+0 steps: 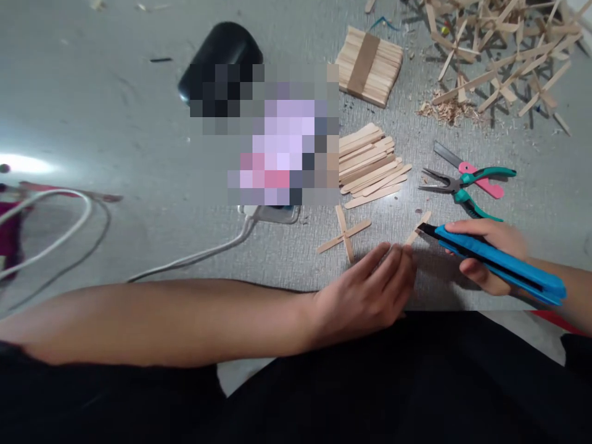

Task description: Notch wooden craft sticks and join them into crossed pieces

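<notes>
My left hand (374, 287) is closed, its fingertips pinching the lower end of a wooden craft stick (420, 227). In my right hand (494, 246) is a blue utility knife (502, 262), gripped along its body. The knife's dark blade meets the stick near its upper half; how deep it cuts cannot be seen. Just left of my fingers lies a cross of two craft sticks (345, 234). Beyond it is a loose pile of craft sticks (370, 163).
Pliers with green handles (456, 184) lie across a pink-handled blade (481, 179). Farther back are a banded stick bundle (370, 65), wood shavings (448, 111) and several crossed-stick pieces (502, 86). A black rounded object (226, 49), a blurred-out phone-like item and a white cable (231, 242) are leftward.
</notes>
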Demonstrator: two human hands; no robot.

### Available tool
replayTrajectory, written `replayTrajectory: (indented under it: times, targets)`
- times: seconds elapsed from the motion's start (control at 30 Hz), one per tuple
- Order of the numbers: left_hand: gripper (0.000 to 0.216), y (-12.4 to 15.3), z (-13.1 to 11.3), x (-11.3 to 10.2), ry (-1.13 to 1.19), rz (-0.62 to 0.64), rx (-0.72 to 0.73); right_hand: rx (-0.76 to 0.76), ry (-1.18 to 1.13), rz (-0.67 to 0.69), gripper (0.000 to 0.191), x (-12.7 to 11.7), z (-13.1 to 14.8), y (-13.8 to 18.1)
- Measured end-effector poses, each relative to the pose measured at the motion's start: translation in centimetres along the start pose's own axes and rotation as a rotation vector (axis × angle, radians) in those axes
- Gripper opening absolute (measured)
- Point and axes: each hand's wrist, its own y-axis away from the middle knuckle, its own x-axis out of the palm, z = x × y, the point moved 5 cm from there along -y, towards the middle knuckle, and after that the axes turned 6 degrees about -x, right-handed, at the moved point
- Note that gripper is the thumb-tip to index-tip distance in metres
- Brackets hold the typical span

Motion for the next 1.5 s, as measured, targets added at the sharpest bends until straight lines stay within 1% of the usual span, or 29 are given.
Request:
replayTrajectory:
  times: [0.07, 0.17, 0.27, 0.37, 0.4, 0.43, 0.5, 0.57, 0.63, 0.73, 0.83, 0.87, 0.9, 0.93, 0.97, 1.03, 1.1, 1.17, 1.3, 1.4, 1.43, 1.5]
  targets:
    - [0.037, -0.3, 0.3, 0.1, 0.032, 0.003, -0.003, 0.021, 0.036, -0.032, 0.056, 0.0, 0.3, 0.0]
    - [0.039, -0.5, 0.8, 0.1, 0.082, -0.021, -0.009, -0.034, 0.063, -0.013, 0.049, 0.1, 0.7, -0.1]
    - [0.05, -0.7, 1.3, 0.1, 0.133, -0.067, -0.004, -0.109, 0.059, -0.01, 0.043, 0.2, 0.9, -0.4]
    - [0.066, -1.0, 2.0, 0.2, 0.179, -0.105, 0.026, -0.183, 0.039, -0.025, 0.044, 0.2, 1.0, -0.7]
    - [0.066, -1.1, 2.3, 0.2, 0.197, -0.118, 0.036, -0.199, 0.041, -0.021, 0.045, 0.3, 1.0, -0.8]
    - [0.063, -1.2, 2.6, 0.2, 0.214, -0.129, 0.044, -0.209, 0.05, -0.017, 0.044, 0.3, 1.0, -0.8]
    - [0.048, -1.3, 3.1, 0.3, 0.24, -0.144, 0.051, -0.227, 0.075, -0.013, 0.041, 0.3, 0.9, -0.8]
    - [0.033, -1.4, 3.4, 0.5, 0.265, -0.14, 0.055, -0.25, 0.098, -0.014, 0.038, 0.3, 0.9, -0.8]
    - [0.025, -1.5, 3.7, 0.6, 0.29, -0.13, 0.051, -0.269, 0.115, -0.011, 0.037, 0.3, 0.8, -0.8]
    - [0.025, -1.8, 4.1, 0.5, 0.293, -0.141, 0.056, -0.286, 0.107, -0.005, 0.036, 0.4, 0.8, -0.8]
    - [0.025, -2.1, 5.3, 0.0, 0.264, -0.217, 0.055, -0.286, 0.089, 0.013, 0.037, 0.4, 0.8, -0.7]
    - [0.028, -2.2, 5.9, 0.0, 0.262, -0.245, 0.034, -0.278, 0.086, 0.024, 0.038, 0.4, 0.7, -0.6]
    - [0.035, -2.3, 6.5, 0.0, 0.266, -0.257, 0.009, -0.268, 0.084, 0.037, 0.039, 0.4, 0.7, -0.6]
    - [0.046, -2.4, 7.2, 0.2, 0.284, -0.247, -0.034, -0.262, 0.085, 0.051, 0.04, 0.4, 0.6, -0.5]
    - [0.057, -2.4, 7.8, 0.7, 0.32, -0.202, -0.075, -0.261, 0.089, 0.06, 0.041, 0.3, 0.6, -0.4]
    - [0.073, -2.4, 8.4, 2.0, 0.413, -0.074, -0.115, -0.269, 0.097, 0.076, 0.043, 0.3, 0.6, -0.3]
    - [0.076, -2.3, 8.5, 3.1, 0.489, 0.035, -0.128, -0.274, 0.096, 0.083, 0.046, 0.2, 0.5, -0.3]
    - [0.072, -2.3, 8.6, 3.7, 0.536, 0.087, -0.134, -0.281, 0.083, 0.086, 0.047, 0.2, 0.4, -0.4]
    - [0.067, -2.4, 8.9, 3.7, 0.583, 0.117, -0.143, -0.297, 0.062, 0.083, 0.048, 0.2, 0.4, -0.5]
    - [0.066, -2.5, 8.8, 3.8, 0.571, 0.124, -0.114, -0.28, 0.056, 0.082, 0.049, 0.2, 0.2, -0.4]
    - [0.065, -2.5, 8.7, 3.9, 0.558, 0.113, -0.099, -0.28, 0.059, 0.083, 0.049, 0.2, 0.2, -0.4]
    - [0.062, -2.5, 8.5, 4.1, 0.518, 0.051, -0.071, -0.286, 0.064, 0.085, 0.048, 0.2, 0.2, -0.4]
